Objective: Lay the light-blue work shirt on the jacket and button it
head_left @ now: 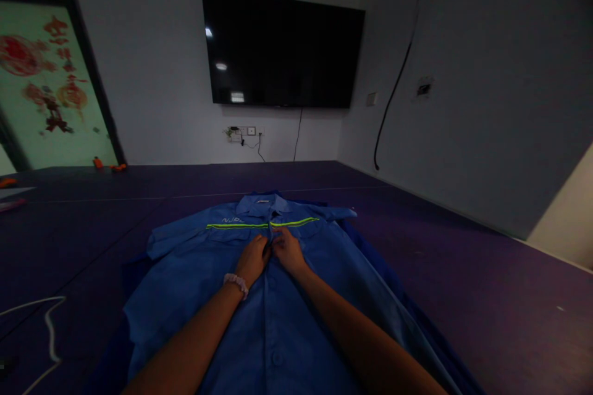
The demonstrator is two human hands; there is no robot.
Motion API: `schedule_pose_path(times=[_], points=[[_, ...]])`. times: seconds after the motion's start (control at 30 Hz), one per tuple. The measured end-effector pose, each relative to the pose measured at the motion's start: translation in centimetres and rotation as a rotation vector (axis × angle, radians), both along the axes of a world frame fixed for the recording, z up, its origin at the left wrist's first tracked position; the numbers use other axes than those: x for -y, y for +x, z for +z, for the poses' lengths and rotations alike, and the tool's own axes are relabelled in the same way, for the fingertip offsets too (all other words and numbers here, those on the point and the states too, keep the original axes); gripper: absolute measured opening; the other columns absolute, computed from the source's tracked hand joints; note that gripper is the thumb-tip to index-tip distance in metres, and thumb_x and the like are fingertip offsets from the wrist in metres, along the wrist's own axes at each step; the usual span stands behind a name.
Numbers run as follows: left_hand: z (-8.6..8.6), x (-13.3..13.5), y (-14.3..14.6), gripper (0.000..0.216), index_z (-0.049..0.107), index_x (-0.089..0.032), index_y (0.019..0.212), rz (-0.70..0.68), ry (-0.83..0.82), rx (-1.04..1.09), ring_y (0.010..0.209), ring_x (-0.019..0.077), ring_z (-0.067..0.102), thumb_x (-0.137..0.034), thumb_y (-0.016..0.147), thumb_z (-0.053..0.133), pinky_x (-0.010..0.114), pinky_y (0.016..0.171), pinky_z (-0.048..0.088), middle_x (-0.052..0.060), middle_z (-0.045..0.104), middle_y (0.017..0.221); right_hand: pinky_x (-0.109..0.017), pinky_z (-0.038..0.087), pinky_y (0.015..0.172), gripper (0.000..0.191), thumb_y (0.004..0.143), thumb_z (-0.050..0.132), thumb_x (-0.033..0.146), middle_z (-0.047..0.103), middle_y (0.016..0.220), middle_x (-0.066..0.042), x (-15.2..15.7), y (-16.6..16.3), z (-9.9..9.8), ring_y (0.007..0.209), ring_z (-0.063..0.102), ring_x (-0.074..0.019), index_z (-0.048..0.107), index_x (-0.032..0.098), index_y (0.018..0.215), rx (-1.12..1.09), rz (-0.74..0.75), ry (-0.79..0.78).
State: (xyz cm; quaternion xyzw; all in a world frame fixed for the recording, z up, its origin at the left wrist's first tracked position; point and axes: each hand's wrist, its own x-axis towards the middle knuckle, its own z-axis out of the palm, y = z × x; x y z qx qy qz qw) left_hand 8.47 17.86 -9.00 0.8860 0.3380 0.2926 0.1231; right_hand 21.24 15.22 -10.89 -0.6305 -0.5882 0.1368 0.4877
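A blue short-sleeved work shirt [217,315] with a yellow-green stripe across the chest lies spread front side up, its collar pointing away from me. My left hand [254,259], with a pale scrunchie at the wrist, pinches the front placket just below the stripe. Close beside it, my right hand [288,251] has its fingers curled in on the other side of the same opening. The fingertips nearly meet and cover the bit of cloth between them. Further down the placket shows a button [277,358]. Darker blue cloth [377,262] peeks out beneath the shirt.
The purple floor [463,296] surrounds the shirt. A white cable [52,327] lies at the left. Small orange objects [97,162] stand by the glass door. A television [282,49] hangs on the far wall, and a black cable [393,95] dangles at the right.
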Motion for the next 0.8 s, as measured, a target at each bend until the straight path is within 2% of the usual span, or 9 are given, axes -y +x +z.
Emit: schedule_pose_path(times=[0.13,0.2,0.4,0.8], points=[[0.0,0.1,0.0,0.014,0.054,-0.015,0.086,-0.018,-0.022,0.019,0.083,0.0161,0.055,-0.008,0.081,0.042,0.028,0.075,0.043,0.006,0.056,0.086,-0.024,0.043,0.082,0.045,0.066,0.047,0.001,0.066,0.098,-0.005,0.3,-0.1,0.4,0.09,0.06,-0.0162,0.061,0.018,0.105,0.225,0.045,0.02],[0.0,0.2,0.0,0.016,0.054,-0.015,0.089,-0.028,-0.023,0.014,0.084,0.0161,0.055,-0.008,0.081,0.042,0.028,0.076,0.043,0.006,0.056,0.088,-0.024,0.041,0.086,0.041,0.067,0.047,0.0,0.065,0.102,-0.007,0.4,-0.1,0.6,0.097,0.058,-0.0168,0.064,0.016,0.1,0.301,0.043,0.001],[-0.1,0.2,0.1,0.013,0.053,-0.015,0.083,0.025,0.014,-0.032,0.083,0.017,0.055,-0.01,0.083,0.041,0.029,0.075,0.043,0.007,0.057,0.086,-0.022,0.042,0.081,0.028,0.075,0.047,0.004,0.067,0.094,-0.008,0.4,0.1,0.9,0.091,0.06,-0.0167,0.068,0.014,0.09,0.374,0.002,-0.069],[-0.5,-0.2,0.4,0.012,0.054,-0.015,0.082,0.126,0.009,-0.086,0.083,0.0181,0.057,-0.014,0.085,0.042,0.029,0.076,0.043,0.008,0.059,0.085,-0.022,0.041,0.078,0.025,0.078,0.046,0.003,0.065,0.091,-0.011,0.9,-0.4,1.3,0.087,0.06,-0.0173,0.067,0.012,0.089,0.438,-0.043,-0.139]])
